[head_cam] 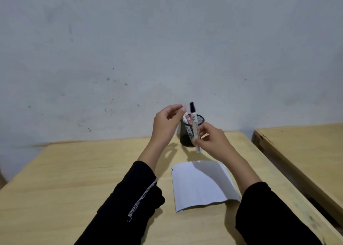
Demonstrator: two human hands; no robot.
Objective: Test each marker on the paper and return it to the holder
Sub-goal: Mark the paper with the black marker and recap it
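Observation:
A black mesh holder [200,120] stands at the back of the wooden table, with markers [186,122] leaning inside it. My right hand [209,142] grips a white marker [194,126] upright in front of the holder, its dark cap end pointing up. My left hand [168,122] is raised just left of the holder, thumb and fingers pinched at the top of a marker in the holder; whether it grips that marker is unclear. A sheet of white paper [202,185] lies on the table below my hands, with a small dark mark at its upper left corner.
The wooden table [74,170] runs back to a pale, scuffed wall [167,49]. A second wooden table [306,148] stands to the right across a narrow gap. Black sleeves cover both forearms.

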